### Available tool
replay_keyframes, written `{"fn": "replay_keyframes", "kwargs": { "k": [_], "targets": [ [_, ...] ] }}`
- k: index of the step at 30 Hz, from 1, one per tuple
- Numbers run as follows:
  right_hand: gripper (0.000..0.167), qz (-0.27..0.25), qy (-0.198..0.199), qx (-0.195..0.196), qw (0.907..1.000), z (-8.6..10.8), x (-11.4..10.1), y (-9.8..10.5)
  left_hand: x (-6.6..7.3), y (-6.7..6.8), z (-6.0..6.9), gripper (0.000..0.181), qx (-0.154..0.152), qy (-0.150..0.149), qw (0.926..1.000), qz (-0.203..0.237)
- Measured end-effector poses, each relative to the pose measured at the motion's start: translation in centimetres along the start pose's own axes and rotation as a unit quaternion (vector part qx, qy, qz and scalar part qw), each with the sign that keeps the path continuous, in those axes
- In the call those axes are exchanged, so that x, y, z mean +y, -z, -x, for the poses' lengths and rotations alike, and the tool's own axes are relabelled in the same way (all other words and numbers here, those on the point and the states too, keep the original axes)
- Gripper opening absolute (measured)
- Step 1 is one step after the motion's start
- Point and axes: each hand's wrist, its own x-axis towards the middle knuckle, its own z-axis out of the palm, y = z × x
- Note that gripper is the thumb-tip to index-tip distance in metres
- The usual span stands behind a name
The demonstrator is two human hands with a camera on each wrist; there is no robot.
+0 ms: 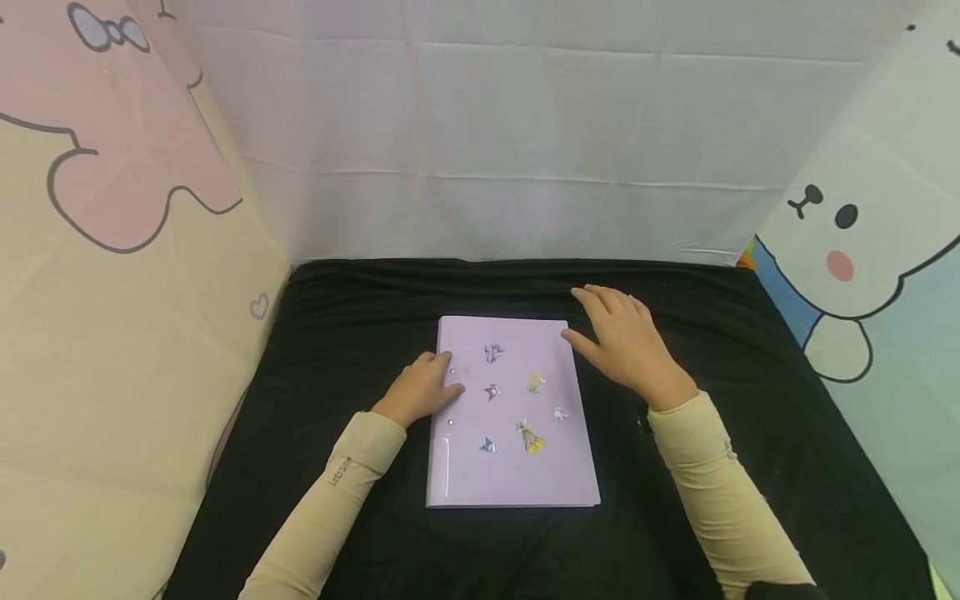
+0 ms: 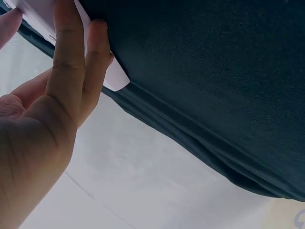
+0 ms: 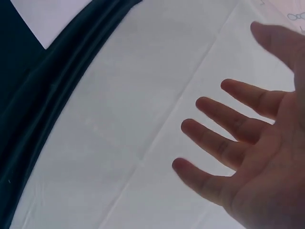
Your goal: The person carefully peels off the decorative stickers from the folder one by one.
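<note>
A white sheet (image 1: 487, 150) is hanging behind the black surface (image 1: 705, 333). A light purple folder (image 1: 510, 412) is lying flat near the surface's middle. My right hand (image 1: 624, 343) is hovering by the folder's top right corner, fingers spread apart. My left hand (image 1: 417, 390) is touching the folder's left edge, its thumb resting on the front, apart from the fingers. Six little pictures (image 1: 532, 440) are dotting the folder.

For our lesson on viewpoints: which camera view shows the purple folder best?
The head view: the purple folder is wholly in frame, the left hand hiding only a little. The left wrist view shows part, partly behind that hand; the right wrist view, just one corner.
</note>
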Motion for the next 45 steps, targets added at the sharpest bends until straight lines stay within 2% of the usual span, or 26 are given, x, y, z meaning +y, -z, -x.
{"fn": "replay_keyframes", "kwargs": {
  "k": [4, 10, 17, 28, 34, 45],
  "targets": [
    [0.046, 0.001, 0.026, 0.005, 0.9997, -0.4, -0.5, -1.6, -0.1, -0.1, 0.0, 0.067, 0.002, 0.0, 1.0, 0.002],
    [0.034, 0.002, 0.043, -0.02, 0.9989, -0.7, -1.5, -4.1, 0.1, -0.1, 0.0, 0.067, 0.001, 0.0, 0.9999, 0.011],
    [0.023, 0.002, 0.033, -0.049, 0.9983, -0.9, -1.6, -6.5, 0.3, -0.1, 0.0, 0.066, -0.001, -0.001, 0.9999, 0.012],
    [0.013, 0.003, 0.014, -0.085, 0.9963, -0.2, -0.2, -11.0, 0.2, 0.0, -0.2, 0.067, -0.001, -0.005, 1.0, 0.006],
    [0.009, 0.002, 0.015, -0.087, 0.9961, 0.2, 0.0, -12.3, 0.1, 0.0, -0.2, 0.066, 0.0, -0.004, 1.0, 0.005],
    [0.005, 0.016, 0.02, -0.093, 0.9954, 0.2, -0.4, -13.3, 0.0, -0.1, 0.0, 0.066, 0.004, -0.002, 1.0, -0.002]
  ]
}}
